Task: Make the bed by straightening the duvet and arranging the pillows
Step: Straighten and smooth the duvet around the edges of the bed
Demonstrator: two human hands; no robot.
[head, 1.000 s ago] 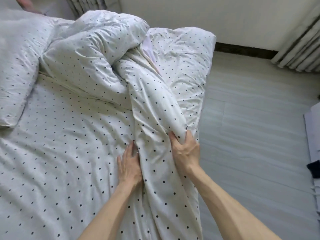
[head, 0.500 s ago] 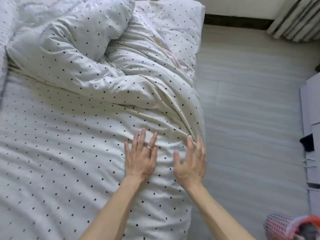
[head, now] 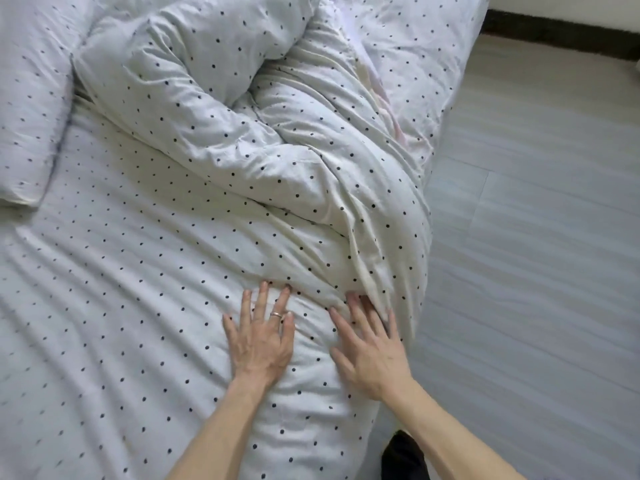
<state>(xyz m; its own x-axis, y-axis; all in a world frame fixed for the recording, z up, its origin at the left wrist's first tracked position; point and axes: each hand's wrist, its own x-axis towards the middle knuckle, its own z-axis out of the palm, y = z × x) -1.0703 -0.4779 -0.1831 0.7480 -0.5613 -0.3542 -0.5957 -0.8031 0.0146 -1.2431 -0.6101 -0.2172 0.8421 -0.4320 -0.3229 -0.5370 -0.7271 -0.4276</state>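
A white duvet (head: 242, 140) with small black dots lies bunched and twisted across the far right part of the bed, one fold running down the right edge. My left hand (head: 259, 337), wearing a ring, lies flat with fingers spread on the dotted fabric near the bed's right side. My right hand (head: 370, 348) rests flat beside it, fingertips touching the base of the duvet fold. Neither hand grips anything. A dotted pillow (head: 27, 109) lies at the far left.
The bed's right edge (head: 415, 323) drops to a grey wood-look floor (head: 536, 254). A dark skirting board (head: 561, 32) runs along the far wall. A dark shape, possibly a foot (head: 403, 457), shows at the bottom beside the bed.
Both hands let go of the raised duvet fold and now lie flat with fingers spread. The fold has dropped and spread toward the right edge. The view has shifted closer.
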